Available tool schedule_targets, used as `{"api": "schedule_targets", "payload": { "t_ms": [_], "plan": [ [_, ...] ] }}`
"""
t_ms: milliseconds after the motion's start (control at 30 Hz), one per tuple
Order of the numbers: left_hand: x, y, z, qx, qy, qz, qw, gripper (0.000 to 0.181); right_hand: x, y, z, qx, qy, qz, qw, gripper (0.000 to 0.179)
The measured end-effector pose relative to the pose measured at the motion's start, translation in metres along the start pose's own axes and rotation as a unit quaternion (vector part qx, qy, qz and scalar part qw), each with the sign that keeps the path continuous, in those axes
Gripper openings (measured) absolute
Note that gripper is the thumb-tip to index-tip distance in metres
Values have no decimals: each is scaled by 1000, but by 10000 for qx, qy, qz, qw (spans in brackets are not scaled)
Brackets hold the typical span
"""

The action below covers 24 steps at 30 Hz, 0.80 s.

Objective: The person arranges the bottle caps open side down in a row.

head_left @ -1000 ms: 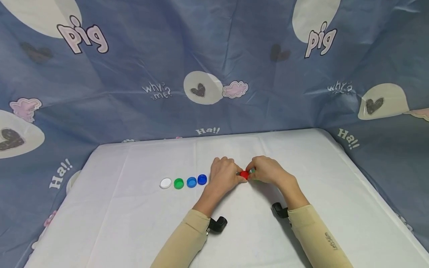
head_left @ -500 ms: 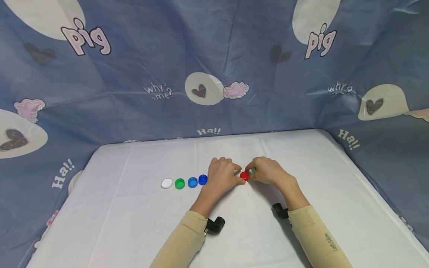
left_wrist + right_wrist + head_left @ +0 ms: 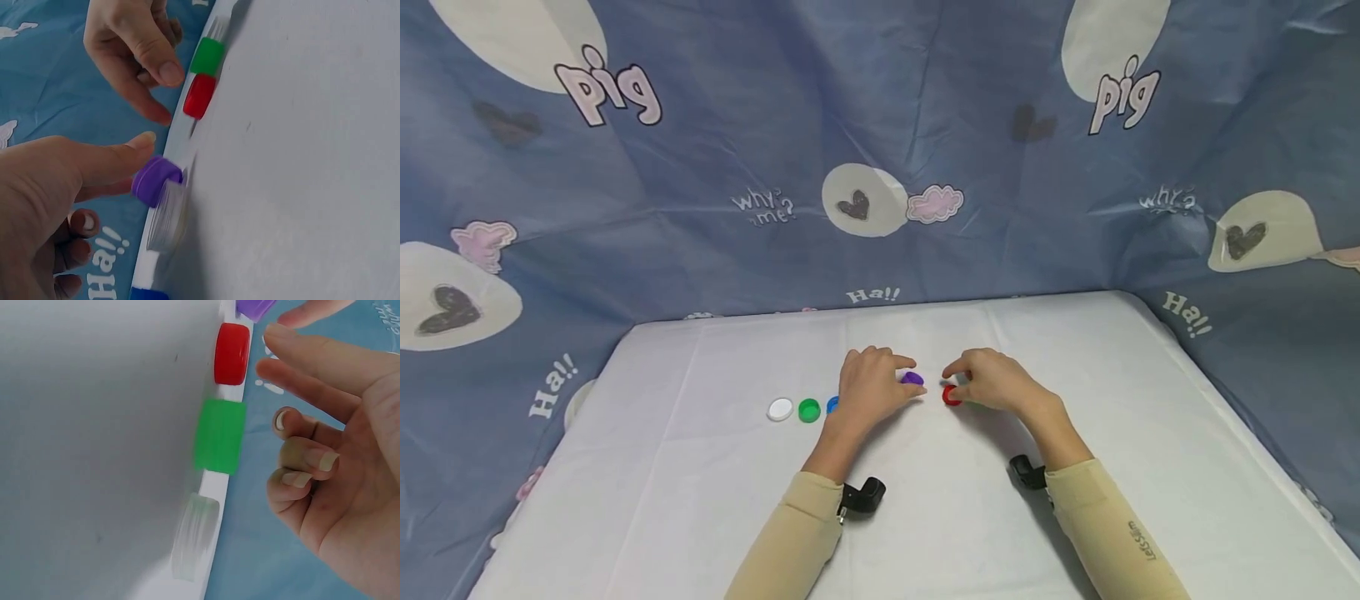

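In the left wrist view, a purple bottle cap (image 3: 153, 181) leans at a tilt against a clear cap (image 3: 167, 215). My left hand (image 3: 874, 387) has its thumb and index finger spread, one on each side of the purple cap, with the fingertips right at it. A red bottle cap (image 3: 951, 396) lies under the thumb tip of my right hand (image 3: 1000, 382). That hand's thumb and index finger stand apart, while its other fingers curl loosely in the right wrist view. Beside the red cap sit a green cap (image 3: 222, 434) and another clear cap (image 3: 194, 540).
Left of my left hand, a white cap (image 3: 780, 409), a second green cap (image 3: 809, 410) and a light blue cap (image 3: 832, 405) form a row, the last partly hidden. A dark blue cap (image 3: 149, 294) shows in the left wrist view. A patterned blue cloth (image 3: 790, 258) hangs behind the white table (image 3: 685, 492).
My left hand has moved left from the red cap to the purple one, which now shows. My right fingers have spread a little around the red cap. The head view has shifted slightly.
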<state>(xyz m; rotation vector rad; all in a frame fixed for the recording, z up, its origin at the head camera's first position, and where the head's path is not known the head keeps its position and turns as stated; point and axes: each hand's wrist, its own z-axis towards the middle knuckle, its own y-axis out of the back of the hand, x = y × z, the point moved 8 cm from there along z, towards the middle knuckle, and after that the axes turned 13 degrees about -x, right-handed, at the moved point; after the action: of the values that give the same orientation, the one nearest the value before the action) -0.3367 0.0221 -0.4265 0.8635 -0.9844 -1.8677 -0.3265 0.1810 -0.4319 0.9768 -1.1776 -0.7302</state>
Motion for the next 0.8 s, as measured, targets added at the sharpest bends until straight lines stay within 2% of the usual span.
{"api": "schedule_targets", "payload": {
  "t_ms": [267,467,800],
  "plan": [
    [9,1,-1,130,262,29,9996,49,5,-8,10,21,-63,244,9997,37],
    [5,-1,-3,169,192,-4,9997,43,11,-17,15,154,-107,306,9994,38],
    [7,0,-3,28,212,-146,9997,33,18,-25,20,121,143,459,9988,33]
  ]
}}
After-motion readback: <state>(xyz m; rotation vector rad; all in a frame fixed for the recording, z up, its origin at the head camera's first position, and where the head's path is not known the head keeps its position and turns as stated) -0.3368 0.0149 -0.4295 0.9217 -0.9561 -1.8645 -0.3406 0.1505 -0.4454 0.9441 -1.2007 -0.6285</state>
